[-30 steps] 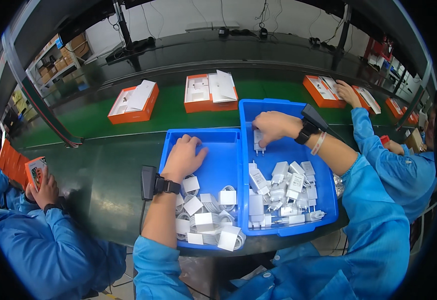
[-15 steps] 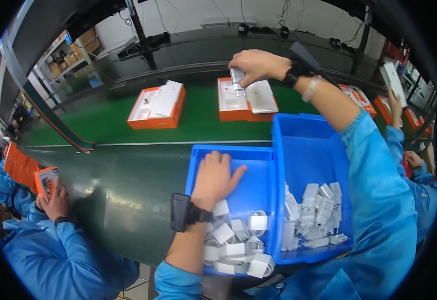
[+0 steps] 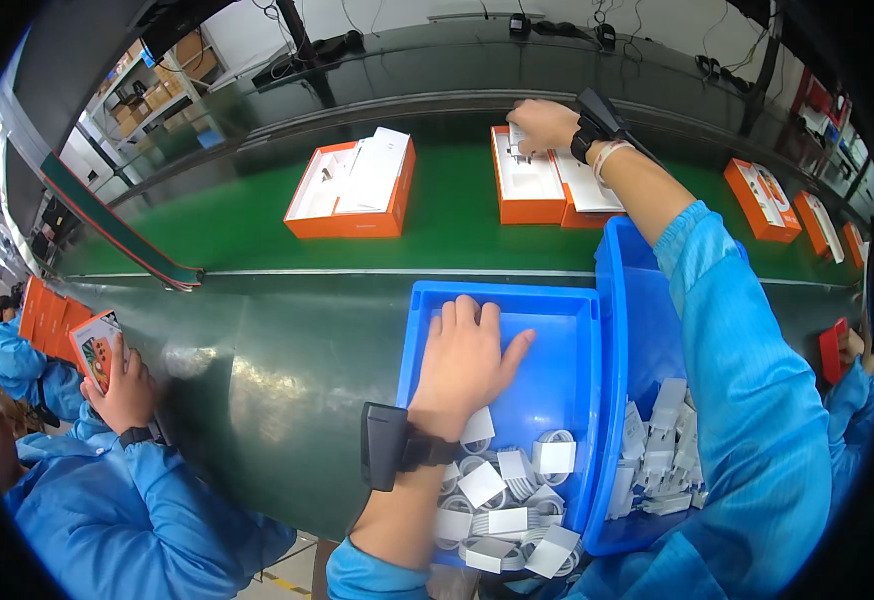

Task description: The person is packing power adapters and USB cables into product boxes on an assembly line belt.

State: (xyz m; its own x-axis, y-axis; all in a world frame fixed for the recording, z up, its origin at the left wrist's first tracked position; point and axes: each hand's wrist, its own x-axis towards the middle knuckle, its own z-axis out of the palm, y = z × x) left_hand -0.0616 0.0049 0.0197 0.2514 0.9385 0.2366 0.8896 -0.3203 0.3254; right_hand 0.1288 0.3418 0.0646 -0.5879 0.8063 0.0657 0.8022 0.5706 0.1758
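Orange open cardboard box point(image 3: 529, 178) with a white inner tray lies on the green conveyor belt point(image 3: 237, 225), far side of the work surface, and the right hand point(image 3: 544, 126) reaches over it, fingers curled down onto the tray's upper corner; whether they pinch a small part there is hard to tell, since the hand covers the spot. A second orange open box point(image 3: 349, 190), its white lid leaning back, sits well apart to the left on the same belt, and further orange boxes point(image 3: 762, 200) lie to the right.

Nearer the body stand two blue plastic bins side by side. The left bin point(image 3: 502, 300) takes the left hand point(image 3: 467, 365), which rests flat on its bare floor with fingers spread, thumb out to the right, probably bracing the body during the long reach. Just below that hand lie coiled white cables with paper bands point(image 3: 502, 490). The right bin point(image 3: 627, 300) holds white plug adapters point(image 3: 662, 445).

At lower left a co-worker's hand point(image 3: 129, 385) holds a small orange box.
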